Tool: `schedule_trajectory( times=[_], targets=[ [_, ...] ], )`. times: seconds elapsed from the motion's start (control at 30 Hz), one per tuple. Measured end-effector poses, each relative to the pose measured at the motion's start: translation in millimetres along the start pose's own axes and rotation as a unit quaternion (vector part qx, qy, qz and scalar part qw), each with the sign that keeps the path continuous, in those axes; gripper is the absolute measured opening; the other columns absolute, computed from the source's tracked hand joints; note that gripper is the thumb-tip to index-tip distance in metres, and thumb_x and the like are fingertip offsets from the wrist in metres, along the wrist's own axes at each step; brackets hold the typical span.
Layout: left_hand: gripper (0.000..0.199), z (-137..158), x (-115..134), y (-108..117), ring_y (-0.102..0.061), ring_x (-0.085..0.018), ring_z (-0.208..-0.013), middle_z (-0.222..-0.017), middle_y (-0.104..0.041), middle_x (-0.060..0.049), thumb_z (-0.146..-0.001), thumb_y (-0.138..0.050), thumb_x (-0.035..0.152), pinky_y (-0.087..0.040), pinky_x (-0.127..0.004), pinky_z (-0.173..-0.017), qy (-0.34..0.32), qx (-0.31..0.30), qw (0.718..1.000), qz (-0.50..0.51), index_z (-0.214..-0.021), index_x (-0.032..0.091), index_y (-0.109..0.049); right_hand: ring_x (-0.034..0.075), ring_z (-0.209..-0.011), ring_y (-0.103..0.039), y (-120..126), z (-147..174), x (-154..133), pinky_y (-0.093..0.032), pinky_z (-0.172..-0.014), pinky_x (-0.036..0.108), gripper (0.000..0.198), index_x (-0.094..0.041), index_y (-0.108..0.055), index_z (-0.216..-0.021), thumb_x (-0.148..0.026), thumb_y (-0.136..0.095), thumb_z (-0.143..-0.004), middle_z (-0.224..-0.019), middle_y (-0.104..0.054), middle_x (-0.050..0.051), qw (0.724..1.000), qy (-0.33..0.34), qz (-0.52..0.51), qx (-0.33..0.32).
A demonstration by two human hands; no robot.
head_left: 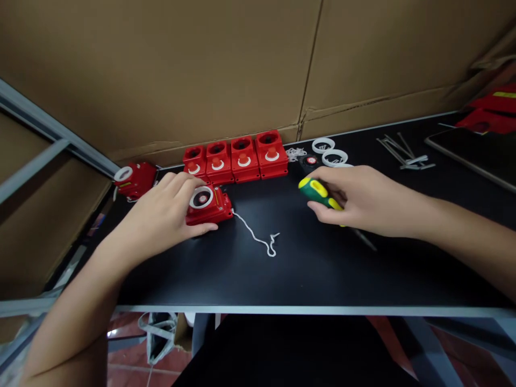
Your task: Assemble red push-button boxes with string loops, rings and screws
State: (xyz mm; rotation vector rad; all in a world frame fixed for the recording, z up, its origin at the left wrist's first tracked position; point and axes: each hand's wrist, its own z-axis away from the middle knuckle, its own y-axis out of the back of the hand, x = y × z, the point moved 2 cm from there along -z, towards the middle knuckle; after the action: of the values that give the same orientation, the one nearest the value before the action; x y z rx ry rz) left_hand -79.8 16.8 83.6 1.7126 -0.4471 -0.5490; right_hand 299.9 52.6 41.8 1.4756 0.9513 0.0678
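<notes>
My left hand (169,209) is wrapped over the left side of a red box (217,207) that lies on the black table. On the box's top is a white ring (201,197) around a dark round centre. A white cord (255,235) trails from its right end across the table and ends in a loose curl. Above the table to the right, my right hand (346,196) is closed around the green and yellow handle of a screwdriver (314,190). The screwdriver's shaft points down and to the right, away from the box.
Several red housings (244,160) stand in a row at the back, near a cardboard wall (201,64). Another red unit (137,181) sits at the far left. White rings (334,157), a bundle of cords (296,154) and long metal screws (397,148) lie at the back right.
</notes>
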Motion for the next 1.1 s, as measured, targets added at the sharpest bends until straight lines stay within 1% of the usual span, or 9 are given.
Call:
schedule_trajectory(
  times=[0.1,0.23,0.37,0.5,0.6,0.7,0.9,1.0,1.1],
  targets=[
    [0.067,1,-4,-12,-0.073,-0.044,-0.124,-0.141,-0.074,-0.021,-0.097,-0.089,0.057,-0.066,-0.059,-0.106,0.021,-0.029,0.999,0.026,-0.145,0.018,-0.062,0.013,-0.063,-0.048,3,-1,-7,-0.04,-0.063,0.03,0.035,-0.022,-0.062,-0.084,-0.054,-0.072,-0.093,-0.071,-0.057,-0.002,0.987,-0.023,-0.149,0.062],
    [0.064,-4,-8,-25,-0.072,-0.041,-0.132,-0.146,-0.071,-0.019,-0.099,-0.084,0.051,-0.064,-0.056,-0.114,0.033,-0.02,0.997,0.065,-0.149,0.019,-0.061,0.012,-0.063,-0.044,-6,-3,-9,-0.037,-0.06,0.03,0.06,-0.021,-0.06,-0.074,-0.076,-0.079,-0.09,-0.067,-0.052,-0.001,0.946,-0.081,-0.288,0.125],
    [0.061,-10,-5,-30,-0.076,-0.034,-0.12,-0.137,-0.072,-0.013,-0.093,-0.086,0.057,-0.066,-0.048,-0.107,0.039,-0.024,0.987,0.155,-0.138,0.022,-0.064,0.012,-0.064,-0.051,-14,-5,-2,-0.038,-0.056,0.028,0.078,-0.019,-0.066,-0.077,-0.097,-0.077,-0.084,-0.07,-0.059,0.002,0.923,-0.109,-0.33,0.164],
    [0.064,-11,3,-34,-0.08,-0.03,-0.106,-0.125,-0.078,-0.008,-0.088,-0.088,0.058,-0.066,-0.043,-0.098,0.048,-0.055,0.971,0.226,-0.136,0.024,-0.062,0.009,-0.05,-0.046,-16,-9,4,-0.032,-0.043,0.027,0.081,-0.021,-0.066,-0.085,-0.098,-0.088,-0.07,-0.068,-0.056,-0.003,0.892,-0.128,-0.38,0.207],
    [0.066,-10,6,-39,-0.082,-0.028,-0.098,-0.118,-0.081,-0.005,-0.088,-0.088,0.057,-0.066,-0.04,-0.093,0.059,-0.054,0.965,0.248,-0.139,0.025,-0.061,0.009,-0.043,-0.045,-18,-12,6,-0.034,-0.039,0.026,0.081,-0.022,-0.064,-0.084,-0.094,-0.095,-0.065,-0.062,-0.052,-0.006,0.872,-0.127,-0.416,0.225],
    [0.067,-9,8,-45,-0.085,-0.027,-0.1,-0.121,-0.083,-0.005,-0.087,-0.088,0.058,-0.067,-0.038,-0.094,0.04,-0.015,0.963,0.267,-0.139,0.025,-0.061,0.01,-0.045,-0.052,-21,-14,7,-0.04,-0.039,0.026,0.078,-0.021,-0.067,-0.083,-0.09,-0.098,-0.065,-0.063,-0.057,-0.004,0.859,-0.124,-0.446,0.218],
    [0.074,-6,8,-55,-0.087,-0.03,-0.119,-0.14,-0.083,-0.01,-0.088,-0.093,0.055,-0.069,-0.039,-0.105,-0.049,0.13,0.957,0.254,-0.147,0.026,-0.058,0.012,-0.044,-0.056,-17,-13,6,-0.044,-0.04,0.027,0.067,-0.019,-0.074,-0.084,-0.08,-0.1,-0.072,-0.062,-0.063,-0.001,0.85,-0.088,-0.475,0.21],
    [0.081,-5,8,-59,-0.086,-0.033,-0.125,-0.145,-0.081,-0.013,-0.089,-0.096,0.052,-0.07,-0.044,-0.108,-0.104,0.179,0.944,0.257,-0.153,0.029,-0.053,0.013,-0.041,-0.059,-15,-10,3,-0.042,-0.04,0.027,0.061,-0.02,-0.075,-0.083,-0.075,-0.1,-0.076,-0.059,-0.064,-0.002,0.847,-0.066,-0.478,0.221],
    [0.082,-4,8,-62,-0.085,-0.036,-0.129,-0.149,-0.08,-0.014,-0.09,-0.095,0.053,-0.072,-0.053,-0.109,-0.098,0.194,0.941,0.258,-0.156,0.033,-0.05,0.015,-0.041,-0.061,-16,-9,-1,-0.045,-0.043,0.029,0.053,-0.02,-0.075,-0.082,-0.067,-0.099,-0.083,-0.057,-0.066,-0.001,0.848,-0.037,-0.478,0.225]
  ],
)
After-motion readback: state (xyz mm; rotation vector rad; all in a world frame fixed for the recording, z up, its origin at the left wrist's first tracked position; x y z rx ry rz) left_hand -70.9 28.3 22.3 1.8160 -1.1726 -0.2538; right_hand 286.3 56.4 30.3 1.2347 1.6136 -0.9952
